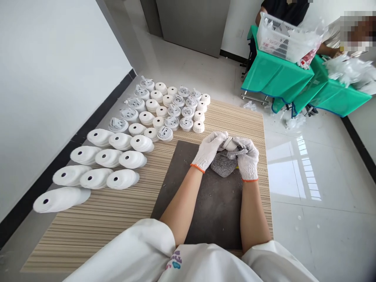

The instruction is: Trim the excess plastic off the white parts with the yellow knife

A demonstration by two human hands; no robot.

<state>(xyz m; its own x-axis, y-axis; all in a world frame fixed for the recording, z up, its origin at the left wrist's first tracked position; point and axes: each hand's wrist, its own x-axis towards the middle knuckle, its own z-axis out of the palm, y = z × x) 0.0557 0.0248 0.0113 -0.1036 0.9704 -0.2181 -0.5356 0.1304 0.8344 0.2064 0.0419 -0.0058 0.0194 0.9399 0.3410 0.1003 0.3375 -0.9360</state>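
Note:
Both of my hands wear white knit gloves with orange cuffs and meet above a dark grey mat (214, 211). My left hand (210, 148) grips a small white round part (230, 144) from its left side, fingers closed. On the other side, my right hand (248, 158) is closed on a grey fluffy cloth (223, 164), pressing it against the white part. The cloth hangs down between the two hands. Some of the white part is hidden by cloth and fingers. A bit of yellow shows beside the right palm; I cannot tell what it is.
Stacks of white round parts with dark center holes (101, 156) stand on the striped table (117, 219) at left. Behind them are several white parts with grey fittings (172, 122). At upper right, two people sit by green-covered tables (276, 74) with a white basket (282, 39) and plastic bags (349, 72).

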